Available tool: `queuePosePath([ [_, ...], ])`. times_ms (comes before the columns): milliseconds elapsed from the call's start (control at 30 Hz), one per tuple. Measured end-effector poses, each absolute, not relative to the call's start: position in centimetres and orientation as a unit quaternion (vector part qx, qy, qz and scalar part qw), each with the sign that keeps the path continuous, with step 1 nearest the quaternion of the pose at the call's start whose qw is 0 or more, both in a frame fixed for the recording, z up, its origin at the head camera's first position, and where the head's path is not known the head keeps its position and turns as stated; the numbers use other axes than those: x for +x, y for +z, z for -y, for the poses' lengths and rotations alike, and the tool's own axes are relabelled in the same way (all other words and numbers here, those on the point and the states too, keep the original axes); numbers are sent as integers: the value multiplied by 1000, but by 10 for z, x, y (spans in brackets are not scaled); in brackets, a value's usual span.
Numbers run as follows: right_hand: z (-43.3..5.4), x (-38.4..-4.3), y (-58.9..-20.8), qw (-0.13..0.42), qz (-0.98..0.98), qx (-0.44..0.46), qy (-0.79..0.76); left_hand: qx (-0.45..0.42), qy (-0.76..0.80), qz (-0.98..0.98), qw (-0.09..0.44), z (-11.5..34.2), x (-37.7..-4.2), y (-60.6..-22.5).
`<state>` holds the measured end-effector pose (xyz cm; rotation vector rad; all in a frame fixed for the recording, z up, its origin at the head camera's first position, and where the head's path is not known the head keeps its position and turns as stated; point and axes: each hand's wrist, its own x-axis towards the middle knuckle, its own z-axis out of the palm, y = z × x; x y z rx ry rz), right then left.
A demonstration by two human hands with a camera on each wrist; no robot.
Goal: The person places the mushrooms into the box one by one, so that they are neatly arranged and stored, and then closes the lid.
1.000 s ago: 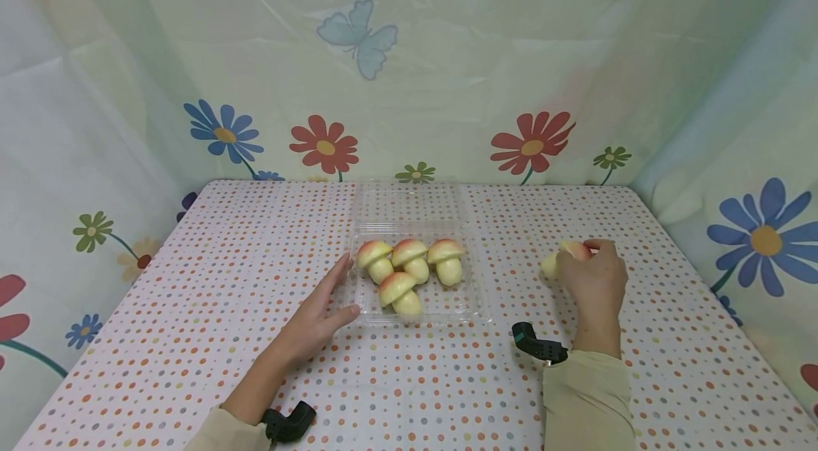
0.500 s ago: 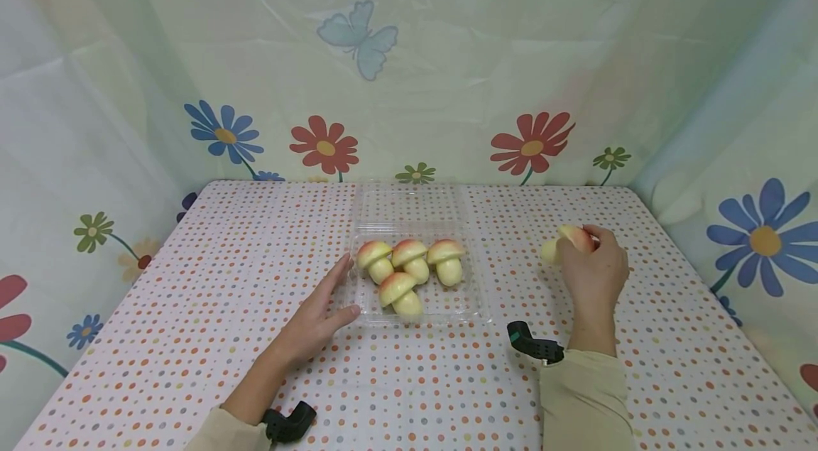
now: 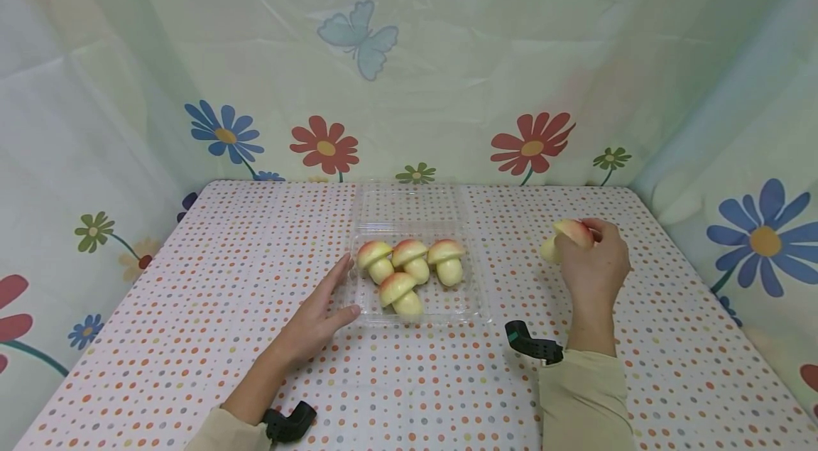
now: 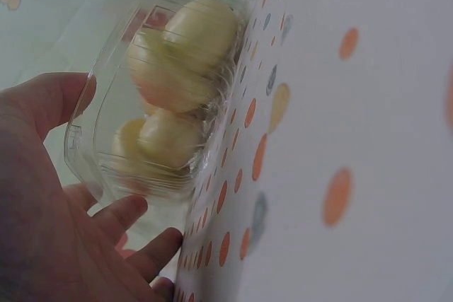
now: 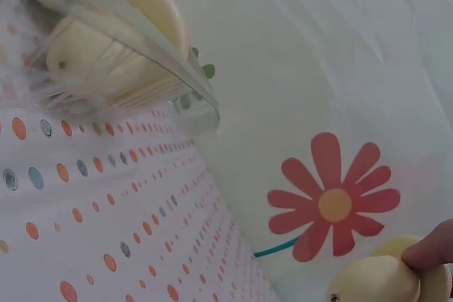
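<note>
Over the right side of the table, my right hand (image 3: 594,270) pinches a mushroom-shaped toy (image 3: 574,233) with a red-and-yellow cap and pale stem. The right wrist view shows the thumb pressed on this toy mushroom (image 5: 375,279). My left hand (image 3: 309,323) lies along the left side of a clear plastic clamshell box (image 3: 441,316), thumb and fingers spread. In the left wrist view, the fingers (image 4: 122,217) are extended beside the box wall (image 4: 92,136). Inside the box sit several matching toy mushrooms, one (image 3: 401,293) in front of a row at the back.
The box's clear lid (image 3: 409,204) lies folded back towards the rear curtain (image 3: 434,82). A dotted cloth (image 3: 255,245) covers the table. Black wrist cameras (image 3: 533,343) jut inward from both wrists. Flowered curtains stand at the back and both sides.
My right hand has raised the toy mushroom from the tabletop and shifted it slightly away from me. The left hand and the box have stayed where they were.
</note>
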<state>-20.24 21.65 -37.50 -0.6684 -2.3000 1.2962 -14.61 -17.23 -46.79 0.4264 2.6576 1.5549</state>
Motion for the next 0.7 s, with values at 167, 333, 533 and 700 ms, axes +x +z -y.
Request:
queuePosePath([
  [167,-213,-202,-372,222,823,-227,471,136,495,-858,15,172,-146,-467],
  [333,-209,-201,-370,221,826,-212,473,133,495,-858,18,172,-146,-467],
  [533,-204,-199,-367,223,836,-192,463,134,496,-858,21,171,-146,-466],
  [700,-198,-199,-364,218,837,-179,469,135,495,-858,20,171,-145,-465],
])
